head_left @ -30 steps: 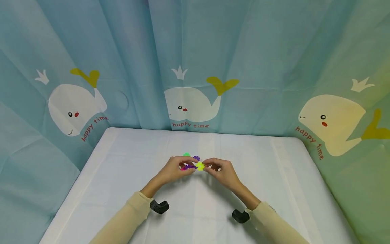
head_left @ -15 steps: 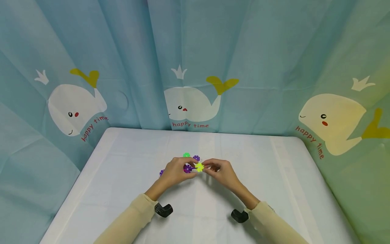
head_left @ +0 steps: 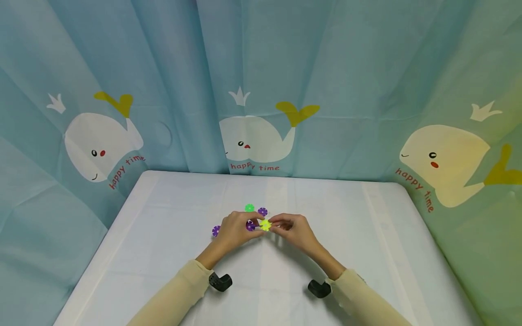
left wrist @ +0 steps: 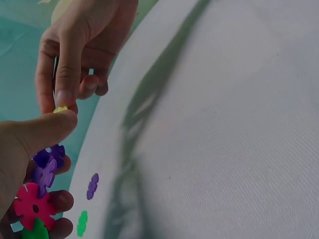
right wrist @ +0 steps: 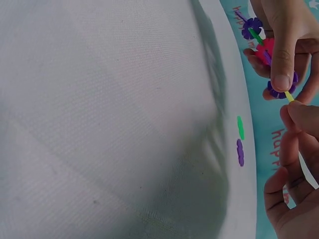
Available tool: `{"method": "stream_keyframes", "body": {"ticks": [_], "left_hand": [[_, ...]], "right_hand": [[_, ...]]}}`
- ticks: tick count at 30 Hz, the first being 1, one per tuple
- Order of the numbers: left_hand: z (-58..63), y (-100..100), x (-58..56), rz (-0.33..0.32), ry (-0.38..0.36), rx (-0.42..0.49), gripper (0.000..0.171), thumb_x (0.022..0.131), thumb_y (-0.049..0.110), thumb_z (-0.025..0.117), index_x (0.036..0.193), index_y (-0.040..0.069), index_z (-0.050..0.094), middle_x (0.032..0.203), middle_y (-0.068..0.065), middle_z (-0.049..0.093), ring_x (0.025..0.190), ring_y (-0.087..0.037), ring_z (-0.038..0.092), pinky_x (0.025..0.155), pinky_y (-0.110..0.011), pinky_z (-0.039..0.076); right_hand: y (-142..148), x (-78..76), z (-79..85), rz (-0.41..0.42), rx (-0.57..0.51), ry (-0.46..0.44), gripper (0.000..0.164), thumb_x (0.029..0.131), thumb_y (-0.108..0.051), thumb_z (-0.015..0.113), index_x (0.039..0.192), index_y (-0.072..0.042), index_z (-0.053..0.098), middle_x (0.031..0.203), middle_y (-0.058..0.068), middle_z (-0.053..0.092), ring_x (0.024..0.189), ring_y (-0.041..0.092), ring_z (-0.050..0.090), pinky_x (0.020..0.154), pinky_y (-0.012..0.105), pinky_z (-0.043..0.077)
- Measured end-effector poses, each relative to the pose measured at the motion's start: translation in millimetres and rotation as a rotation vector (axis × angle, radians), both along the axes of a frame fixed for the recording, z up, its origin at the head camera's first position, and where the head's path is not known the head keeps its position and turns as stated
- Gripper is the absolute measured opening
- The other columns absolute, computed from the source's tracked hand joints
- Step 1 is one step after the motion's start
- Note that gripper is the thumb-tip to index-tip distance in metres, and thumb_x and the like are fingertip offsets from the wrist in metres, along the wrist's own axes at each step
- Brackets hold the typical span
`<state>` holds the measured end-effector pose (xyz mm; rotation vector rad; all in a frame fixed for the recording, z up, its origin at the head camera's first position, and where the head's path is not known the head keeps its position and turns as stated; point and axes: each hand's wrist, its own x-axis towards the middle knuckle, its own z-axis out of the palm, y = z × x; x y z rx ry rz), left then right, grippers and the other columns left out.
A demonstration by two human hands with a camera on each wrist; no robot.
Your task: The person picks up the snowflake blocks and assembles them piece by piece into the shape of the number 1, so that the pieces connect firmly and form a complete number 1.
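Note:
In the head view my left hand (head_left: pixel 235 228) holds a chain of interlocking plastic snowflake discs, with its thumb on the yellow disc (head_left: pixel 265 225). Opposite it, my right hand (head_left: pixel 294 230) pinches that same disc between thumb and fingers. The left wrist view shows purple discs (left wrist: pixel 45 172), a pink disc (left wrist: pixel 35 205) and part of a green disc (left wrist: pixel 34 230) along the chain, lying against the left fingers. At the chain's far end is another purple disc (right wrist: pixel 251 28). Fingers hide most of the yellow disc in both wrist views.
A loose green disc (head_left: pixel 249 208) and a loose purple disc (head_left: pixel 263 211) lie flat on the white table (head_left: pixel 346 217) just beyond the hands. A blue curtain (head_left: pixel 346 68) with printed whales hangs around the table's back and sides.
My left hand has turned slightly, bringing the chain's purple end disc into view at its left. The yellow disc, held by both hands, has shifted a little left and nearer.

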<state>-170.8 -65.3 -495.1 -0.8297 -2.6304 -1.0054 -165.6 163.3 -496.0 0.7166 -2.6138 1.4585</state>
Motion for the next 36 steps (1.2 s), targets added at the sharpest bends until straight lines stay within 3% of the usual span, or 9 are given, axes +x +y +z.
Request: {"method": "stream_keyframes", "body": {"ticks": [6, 12, 22, 36], "left_hand": [[-3.7, -7, -1.9, 0.006, 0.014, -0.006, 0.03, 0.081, 0.027, 0.089, 0.107, 0.017, 0.079, 0.085, 0.004, 0.076, 0.073, -0.007, 0.066, 0.061, -0.025, 0.049], [-6.0, -27, -7.3, 0.054, 0.012, -0.036, 0.03, 0.081, 0.029, 0.089, 0.107, 0.018, 0.079, 0.086, 0.006, 0.076, 0.074, -0.007, 0.066, 0.064, -0.027, 0.051], [-4.4, -63, -9.0, 0.149, -0.029, -0.042, 0.029, 0.08, 0.027, 0.089, 0.106, 0.02, 0.079, 0.087, 0.004, 0.075, 0.078, -0.012, 0.067, 0.064, -0.033, 0.052], [-5.9, -79, -7.2, 0.183, -0.065, -0.051, 0.029, 0.081, 0.029, 0.089, 0.106, 0.021, 0.079, 0.085, 0.005, 0.073, 0.075, -0.009, 0.061, 0.063, -0.032, 0.049]], "right_hand": [[2, -0.3, 0.5, 0.022, -0.001, 0.001, 0.021, 0.089, -0.007, 0.08, 0.11, -0.006, 0.077, 0.09, 0.001, 0.077, 0.072, 0.01, 0.066, 0.066, 0.026, 0.056], [14, -3.7, -3.0, -0.006, 0.028, -0.005, 0.03, 0.088, -0.005, 0.08, 0.118, -0.004, 0.074, 0.094, 0.0, 0.077, 0.075, 0.014, 0.066, 0.07, 0.029, 0.056], [35, -7.8, -3.8, -0.01, 0.08, -0.015, 0.044, 0.09, -0.011, 0.081, 0.131, -0.006, 0.067, 0.115, 0.016, 0.073, 0.087, 0.022, 0.068, 0.076, 0.039, 0.058], [24, -29.3, -3.1, 0.002, 0.129, -0.066, 0.047, 0.091, -0.015, 0.08, 0.135, -0.006, 0.065, 0.117, 0.017, 0.072, 0.086, 0.022, 0.068, 0.073, 0.034, 0.054]]}}
